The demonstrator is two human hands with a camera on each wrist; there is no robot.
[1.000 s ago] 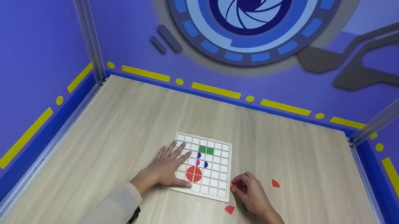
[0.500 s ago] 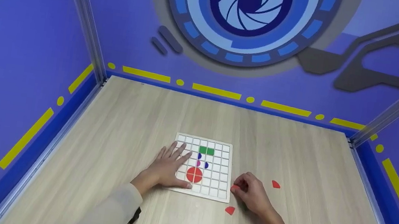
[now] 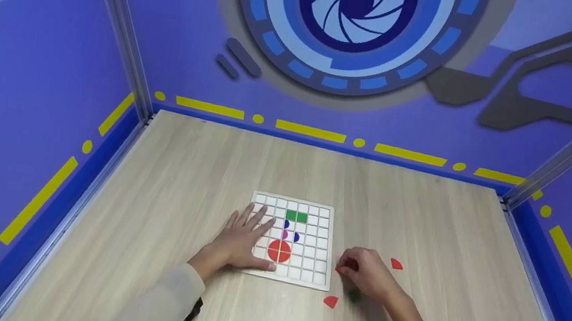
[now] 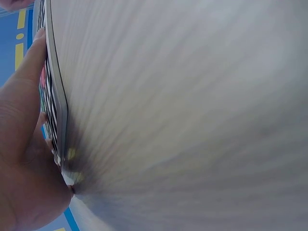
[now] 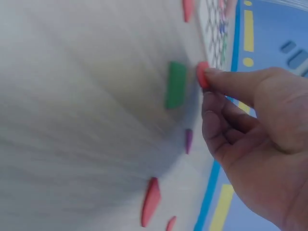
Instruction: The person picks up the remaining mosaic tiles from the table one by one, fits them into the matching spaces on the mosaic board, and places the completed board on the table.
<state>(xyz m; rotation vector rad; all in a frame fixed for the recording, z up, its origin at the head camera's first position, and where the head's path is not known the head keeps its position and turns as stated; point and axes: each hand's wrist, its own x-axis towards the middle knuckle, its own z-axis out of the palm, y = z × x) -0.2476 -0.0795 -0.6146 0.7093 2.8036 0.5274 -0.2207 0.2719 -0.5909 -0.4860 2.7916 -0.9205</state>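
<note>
A white grid board (image 3: pixel 313 251) lies on the table in the head view. My left hand (image 3: pixel 235 242) rests on its left side, fingers spread, thumb along the near edge. On the board are a red circle (image 3: pixel 274 245) made of quarter pieces, two green squares (image 3: pixel 291 215), and small navy (image 3: pixel 296 237) and pink (image 3: pixel 284 235) half-circles. Just right of the board, my right hand (image 3: pixel 368 273) pinches a red piece (image 5: pixel 202 76) between thumb and fingers. A green piece (image 5: pixel 176 85) and a purple piece (image 5: pixel 189 140) lie near that hand.
One red quarter piece (image 3: pixel 396 264) lies beyond my right hand, another (image 3: pixel 331 302) by the board's near right corner. Blue-purple walls (image 3: pixel 179 45) and metal posts (image 3: pixel 121 20) bound the wooden table (image 3: pixel 196 159).
My right hand has shifted slightly right, still pinching the red piece, and the green piece beneath it shows more. The left hand holds its place on the board.
</note>
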